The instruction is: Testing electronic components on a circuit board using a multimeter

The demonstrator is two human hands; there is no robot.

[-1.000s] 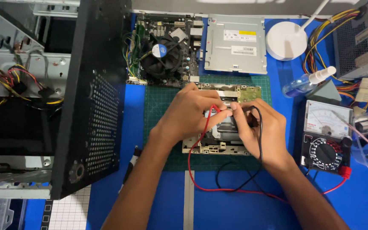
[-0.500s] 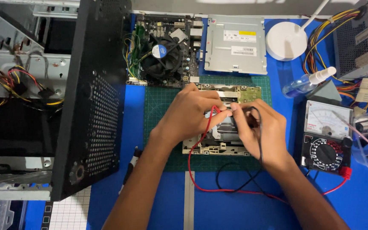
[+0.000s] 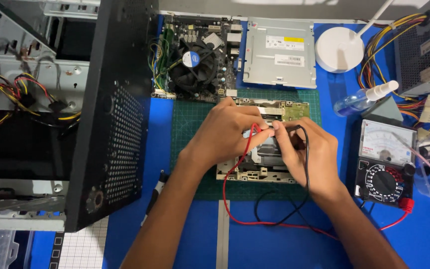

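Nothing much has shifted since the earlier frames; both hands sit over the same circuit board (image 3: 262, 144) on the green mat (image 3: 190, 124), with only the slightest settling of the fingers. Left hand (image 3: 223, 132) is curled, fingertips pinched on the red probe (image 3: 253, 130); right hand (image 3: 302, 149) is likewise pinched, on the black probe (image 3: 288, 128), and the two tips meet, or nearly meet, just above the board's middle; whether they touch metal there I cannot tell, since the fingers hide the contact. Red lead (image 3: 235, 199) and black lead (image 3: 294, 209) loop down across the blue table (image 3: 274, 244) and run right to the meter (image 3: 385, 167), which lies just beside the right wrist. A slip seems the main risk: with the tips so close, a small tremor could bridge neighbouring contacts; the slack leads under the right forearm could also snag and tug the meter. Board lies directly beneath both palms, partly covered by them.
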